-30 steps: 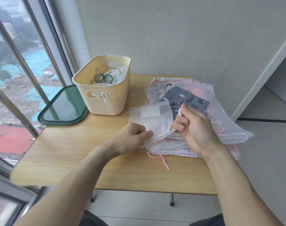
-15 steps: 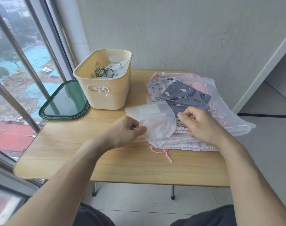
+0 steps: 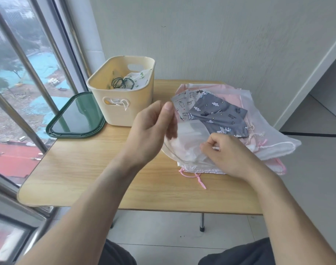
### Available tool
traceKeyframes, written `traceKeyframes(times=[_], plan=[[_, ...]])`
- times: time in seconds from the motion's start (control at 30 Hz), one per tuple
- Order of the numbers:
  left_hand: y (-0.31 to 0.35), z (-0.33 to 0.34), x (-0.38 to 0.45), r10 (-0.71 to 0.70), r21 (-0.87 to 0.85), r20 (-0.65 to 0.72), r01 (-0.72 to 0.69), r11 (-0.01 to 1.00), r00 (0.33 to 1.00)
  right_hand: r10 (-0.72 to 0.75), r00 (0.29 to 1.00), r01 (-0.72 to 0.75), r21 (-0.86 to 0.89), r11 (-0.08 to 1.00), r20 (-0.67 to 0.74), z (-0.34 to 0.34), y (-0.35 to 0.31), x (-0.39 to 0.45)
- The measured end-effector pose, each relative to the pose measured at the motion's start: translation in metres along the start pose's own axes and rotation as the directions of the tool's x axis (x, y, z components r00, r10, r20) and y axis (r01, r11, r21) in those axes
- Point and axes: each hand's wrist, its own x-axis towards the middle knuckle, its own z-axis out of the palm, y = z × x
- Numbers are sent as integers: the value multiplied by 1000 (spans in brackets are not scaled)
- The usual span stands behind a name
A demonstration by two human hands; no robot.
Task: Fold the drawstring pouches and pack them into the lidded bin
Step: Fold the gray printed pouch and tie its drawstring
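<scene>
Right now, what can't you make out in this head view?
- Bin bottom: its wall and the pouches inside hide it.
- Lower pouches in the pile: top ones cover them.
- Right hand grip on the white pouch: curled fingers hide what they pinch.

My work surface: a light wooden table [image 3: 90,178] set against the wall.
On it I see a cream bin [image 3: 125,109], a dark green lid [image 3: 75,117] flat beside it, and a heap of drawstring pouches [image 3: 220,115] at the right.

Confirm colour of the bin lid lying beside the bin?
Dark green rim; the lid lies flat left of the cream bin, seen in the head view.
</scene>
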Motion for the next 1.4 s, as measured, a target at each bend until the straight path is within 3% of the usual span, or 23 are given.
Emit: traceKeyframes(times=[0.1, 0.2, 0.27, 0.33, 0.47, 0.6, 0.7, 0.77, 0.87, 0.93, 1.03, 1.1, 1.17, 1.23, 1.27, 1.33, 1.4], plan=[[-8, 16, 4, 66, -12, -32, -66, 998, 997, -29, 1000, 29, -16, 999, 12, 3, -6, 0], [-23, 21, 5, -56, 250, 133, 21, 968, 990, -33, 999, 36, -101, 994, 39, 9, -9, 1], [-33, 19, 6, -221, 578, 253, 35, 815, 942, -19, 999, 26, -132, 991, 50, 11, -10, 1], [-36, 17, 5, -331, 725, 259, 44, 688, 907, -5, 998, 12, -126, 992, 55, 11, -9, 2], [-21, 18, 0, -81, 759, 69, 0, 651, 994, -5, 997, 13, -121, 993, 72, 9, -9, 2], [-10, 20, -18, -214, 871, 92, 26, 491, 973, 3, 995, 3, -64, 998, 96, 6, -4, 5], [-20, 18, -23, -241, 871, 209, -69, 487, 948, 64, 981, -87, 121, 989, 181, 0, -1, 9], [-27, 17, -22, -196, 836, 270, -129, 534, 942, 74, 960, -193, 450, 872, 270, -4, 1, 12], [-34, 17, -18, -66, 742, 278, -170, 649, 958, 30, 962, -250, 837, 486, 270, -11, -2, 16], [-39, 18, -18, -85, 726, 314, -182, 664, 946, 52, 974, -225, 935, 274, 220, -14, -6, 20], [-42, 16, -20, -174, 719, 380, -172, 674, 909, 81, 987, -144, 987, 76, 138, -14, -9, 28], [-40, 14, -20, -203, 685, 383, -130, 716, 901, 78, 995, -65, 990, 124, 55, -8, -7, 36], [-38, 12, -18, -223, 645, 383, -86, 760, 896, 97, 995, -6, 902, 432, -40, 1, -2, 46], [-38, 11, -17, -239, 631, 369, -53, 774, 898, 64, 995, -2, 615, 788, -78, 11, 4, 52], [-38, 11, -16, -241, 630, 351, -38, 775, 905, 40, 997, -8, 470, 883, -59, 14, 6, 54], [-38, 13, -16, -254, 623, 270, 33, 782, 928, 38, 999, -22, 373, 928, -36, 15, 9, 57], [-37, 15, -13, -315, 593, 149, 171, 787, 937, 57, 996, -21, 442, 897, -69, 10, 10, 59]])
